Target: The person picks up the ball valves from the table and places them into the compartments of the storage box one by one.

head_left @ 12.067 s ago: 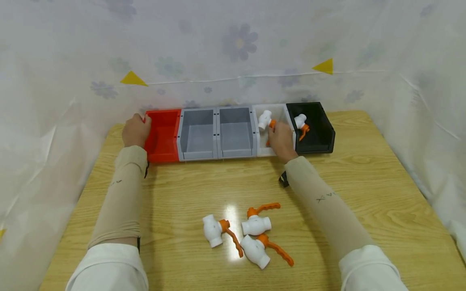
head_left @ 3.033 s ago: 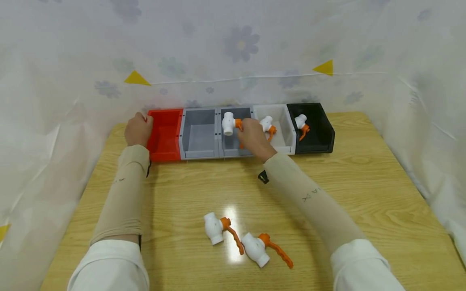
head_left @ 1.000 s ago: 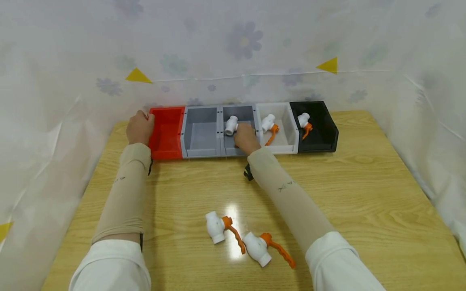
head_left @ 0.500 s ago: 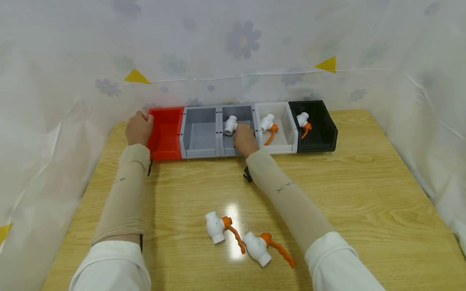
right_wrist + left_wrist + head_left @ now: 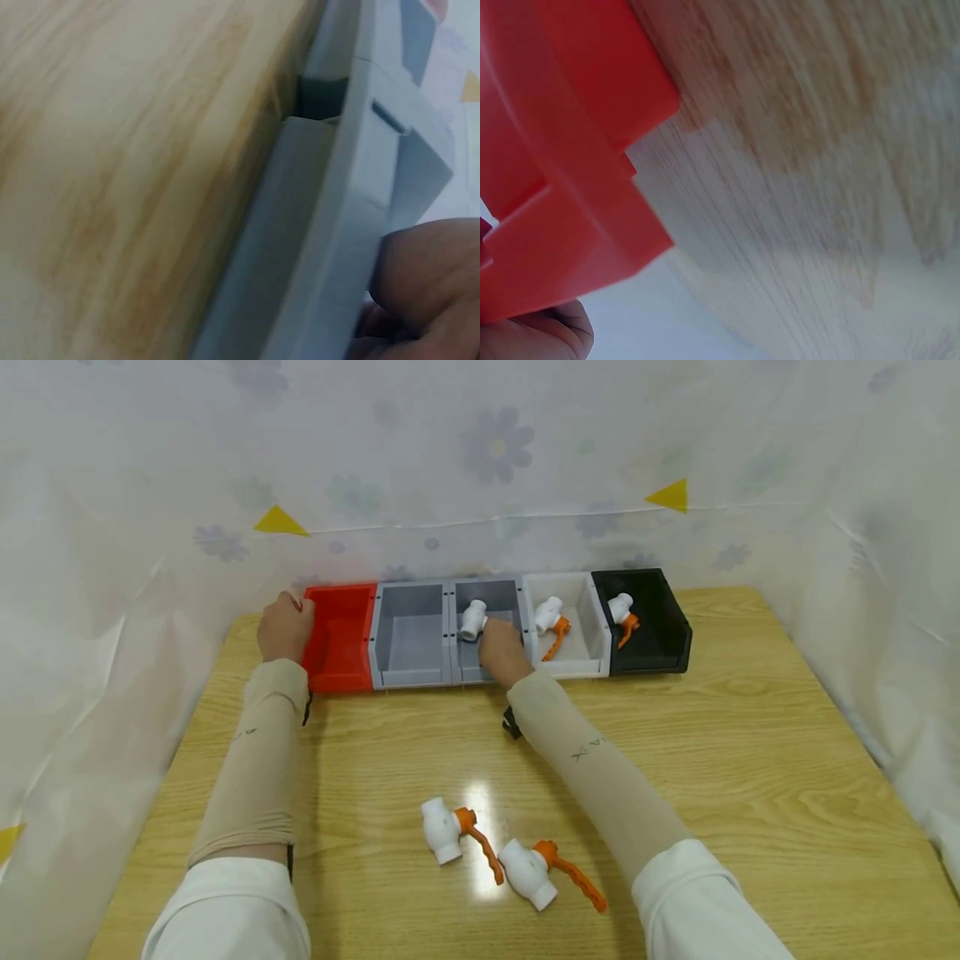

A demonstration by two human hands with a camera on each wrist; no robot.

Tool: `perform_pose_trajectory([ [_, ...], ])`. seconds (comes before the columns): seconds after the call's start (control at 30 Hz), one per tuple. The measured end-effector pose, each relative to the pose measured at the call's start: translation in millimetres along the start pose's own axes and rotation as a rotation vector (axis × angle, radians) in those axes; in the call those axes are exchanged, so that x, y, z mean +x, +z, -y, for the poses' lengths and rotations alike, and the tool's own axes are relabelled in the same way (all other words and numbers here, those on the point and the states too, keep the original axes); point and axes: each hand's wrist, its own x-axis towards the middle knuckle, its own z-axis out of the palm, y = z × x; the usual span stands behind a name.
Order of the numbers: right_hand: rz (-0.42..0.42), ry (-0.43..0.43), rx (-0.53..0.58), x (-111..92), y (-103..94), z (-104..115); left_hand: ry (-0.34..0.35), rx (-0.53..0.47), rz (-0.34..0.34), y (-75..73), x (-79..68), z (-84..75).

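Note:
In the head view, my right hand [image 5: 504, 649] reaches into the right-hand grey bin [image 5: 489, 590]. Its curled fingers hold a white ball valve [image 5: 473, 620] at the handle side, with the orange handle hidden behind the hand. The right wrist view shows part of that hand [image 5: 435, 285] behind the grey bin wall [image 5: 322, 255]. My left hand [image 5: 285, 627] grips the left rim of the red bin [image 5: 339, 681], and the left wrist view catches its fingers [image 5: 547, 335] below the red wall [image 5: 592, 232].
Two ball valves with orange handles, one left [image 5: 441, 831] and one right [image 5: 527, 872], lie on the wooden table [image 5: 360, 752]. Another valve [image 5: 550, 615] lies in the white bin [image 5: 573, 668], another [image 5: 620, 608] in the black bin [image 5: 663, 627]. A second grey bin [image 5: 411, 643] adjoins the red one.
Since 12 seconds ago, my right hand has moved from the white bin to the grey one, and one valve has left the table. That valve has come down into the bin; lately both hands stay put.

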Motion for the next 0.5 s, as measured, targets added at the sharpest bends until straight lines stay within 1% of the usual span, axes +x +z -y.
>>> perform_pose_trajectory([
  [0.13, 0.073, 0.025, 0.006, -1, -3.8, 3, -0.005, -0.001, -0.004, -0.1, 0.1, 1.3],
  [0.2, 0.096, 0.019, -0.015, -3, -7.4, 4, -0.006, 0.002, -0.001, 0.3, 0.3, 2.0],
  [0.23, 0.092, 0.006, -0.023, -5, -10.0, 4, -0.005, 0.003, 0.0, 0.5, 0.4, 2.2],
  [0.33, 0.041, -0.056, -0.013, -13, -21.8, 3, -0.003, 0.006, 0.003, 1.0, 0.5, 2.3],
  [0.47, -0.063, -0.135, 0.095, -27, -44.8, -2, 0.001, 0.005, -0.001, 1.1, 0.9, 1.5],
  [0.5, -0.096, -0.154, 0.105, -28, -50.3, -4, 0.002, 0.004, -0.002, 1.0, 1.2, 1.4],
])
